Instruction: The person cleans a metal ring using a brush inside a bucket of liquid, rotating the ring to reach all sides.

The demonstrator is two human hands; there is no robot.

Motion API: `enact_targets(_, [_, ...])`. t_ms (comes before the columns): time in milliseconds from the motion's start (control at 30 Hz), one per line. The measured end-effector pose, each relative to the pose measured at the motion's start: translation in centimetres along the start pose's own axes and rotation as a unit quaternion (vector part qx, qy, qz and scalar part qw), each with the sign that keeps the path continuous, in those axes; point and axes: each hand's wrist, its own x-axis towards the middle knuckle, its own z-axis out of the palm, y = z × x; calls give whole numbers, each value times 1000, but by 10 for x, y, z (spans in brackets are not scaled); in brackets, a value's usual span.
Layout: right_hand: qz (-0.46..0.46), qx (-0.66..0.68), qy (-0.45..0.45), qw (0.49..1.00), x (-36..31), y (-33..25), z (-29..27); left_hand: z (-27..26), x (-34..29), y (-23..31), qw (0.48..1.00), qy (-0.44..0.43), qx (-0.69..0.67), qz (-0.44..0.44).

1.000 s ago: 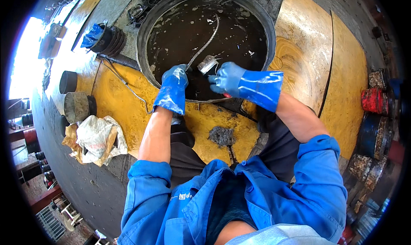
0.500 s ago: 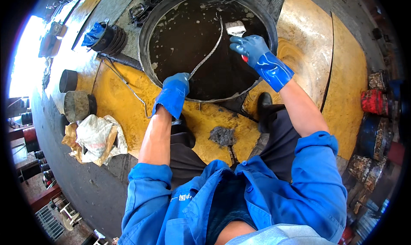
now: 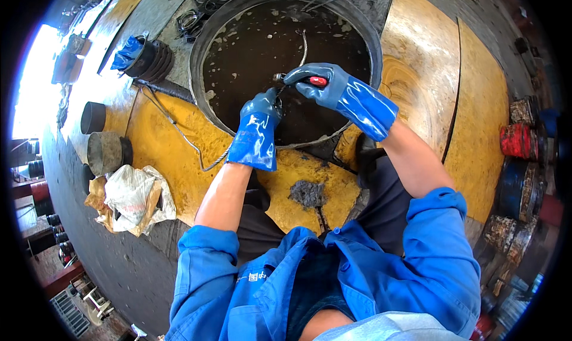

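My left hand [image 3: 257, 117], in a blue rubber glove, is closed around a steel wire rope [image 3: 305, 47] over the near part of a wide round tub [image 3: 196, 84] of dark liquid. One end of the rope rises past my right hand. The rest trails from the left glove onto the yellow plate. My right hand [image 3: 325, 86], gloved alike, grips a paint brush by its red handle [image 3: 318, 81]. The brush's metal band [image 3: 279, 77] shows at the fingertips, close to the rope above my left hand. Its bristles are mostly hidden, so contact with the rope is unclear.
Yellow metal plates [image 3: 161, 138] surround the tub. A grey clump [image 3: 307, 193] lies between my feet. To the left are a white sack [image 3: 128, 192], metal rings [image 3: 93, 117] and a dark container with blue plastic [image 3: 143, 58]. Red and blue drums [image 3: 515, 139] line the right.
My right hand has moved left and nearer with the brush, which has turned from pointing away to lying beside the rope. My left hand has shifted slightly right and away along with the rope.
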Motion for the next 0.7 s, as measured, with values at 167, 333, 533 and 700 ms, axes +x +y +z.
enact_targets(167, [-15,-52,17,998,14,41,-24,3,0,-18,995,-7,-5,97])
enact_targets(333, [115,-12,34,993,14,90,-38,0,-20,-35,977,-49,-86,188])
enact_targets(533, [43,-93,-32,994,17,74,-16,-2,-16,-27,990,-98,17,102])
enact_targets(700, [52,-68,-76,993,16,44,1,17,-2,-20,985,-33,118,118])
